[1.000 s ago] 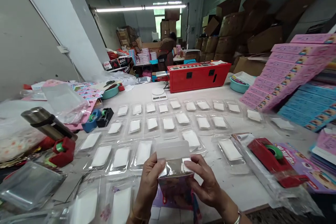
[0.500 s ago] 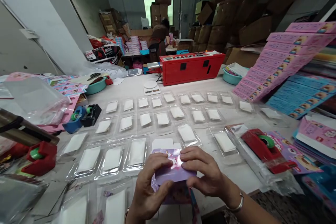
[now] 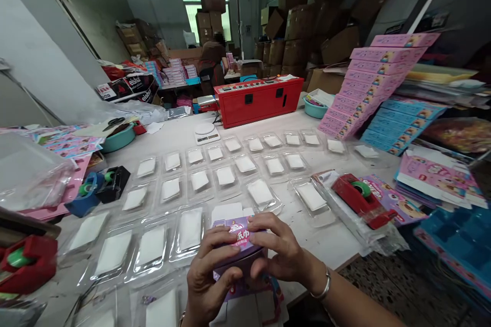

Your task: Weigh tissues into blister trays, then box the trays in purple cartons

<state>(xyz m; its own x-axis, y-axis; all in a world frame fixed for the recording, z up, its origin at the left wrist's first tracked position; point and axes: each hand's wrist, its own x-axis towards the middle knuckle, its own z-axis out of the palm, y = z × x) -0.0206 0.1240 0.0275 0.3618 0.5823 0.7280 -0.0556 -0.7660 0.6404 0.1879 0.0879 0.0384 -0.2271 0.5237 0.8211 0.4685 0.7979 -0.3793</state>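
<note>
Both hands grip a small purple printed carton near the table's front edge. My left hand has its fingers over the left part of the carton's top, thumb low at the near side. From the right, my right hand curls its fingers on the top, with the thumb by the near side. A white flap sticks out at the carton's far end. Beneath and nearer lie more printed cardboard pieces, partly covered by the hands. Clear plastic trays with folded white sheets lie just left of the hands.
Rows of similar trays cover the table. Red tape dispenser lies right, another left. A white scale stands before a red machine. Pink boxes are stacked at right. A person works at the back.
The view has swung to the right, so things sit further left. The carton has tipped between my hands; its top print and a darker near side now show. Both hands still hold it.
</note>
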